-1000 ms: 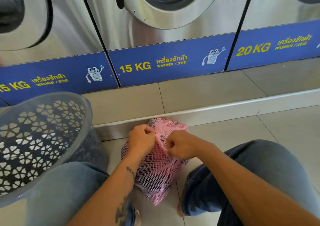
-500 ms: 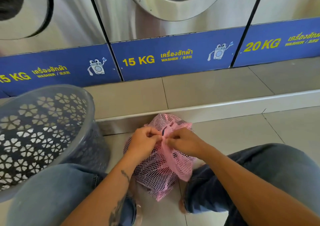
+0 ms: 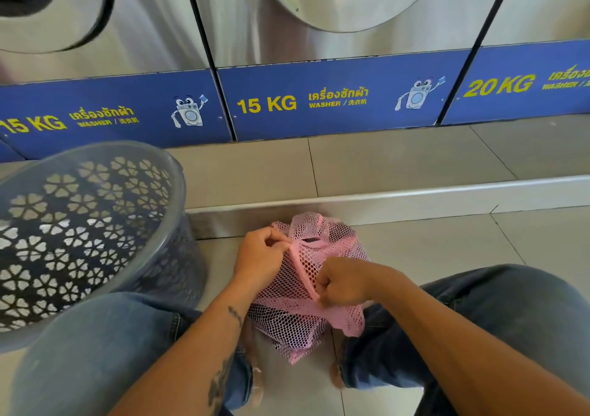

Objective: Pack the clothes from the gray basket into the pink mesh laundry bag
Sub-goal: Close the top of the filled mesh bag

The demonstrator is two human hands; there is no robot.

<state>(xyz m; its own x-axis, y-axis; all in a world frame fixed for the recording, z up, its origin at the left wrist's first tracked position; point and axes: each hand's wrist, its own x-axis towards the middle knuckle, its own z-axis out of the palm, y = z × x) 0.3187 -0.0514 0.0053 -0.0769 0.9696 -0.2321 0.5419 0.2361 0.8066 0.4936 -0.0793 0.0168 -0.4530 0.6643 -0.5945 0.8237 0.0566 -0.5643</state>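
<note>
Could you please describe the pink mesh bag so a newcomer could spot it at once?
Below the middle 15 KG washer, on the floor tiles, sits the pink mesh bag between the person's knees. Unlike the gray basket beside it, it is soft netting.

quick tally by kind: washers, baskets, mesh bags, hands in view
washers: 3 (two marked 15 KG, one 20 KG)
gray basket: 1
pink mesh bag: 1
hands: 2, left hand and right hand, both gripping the bag
total: 7
</note>
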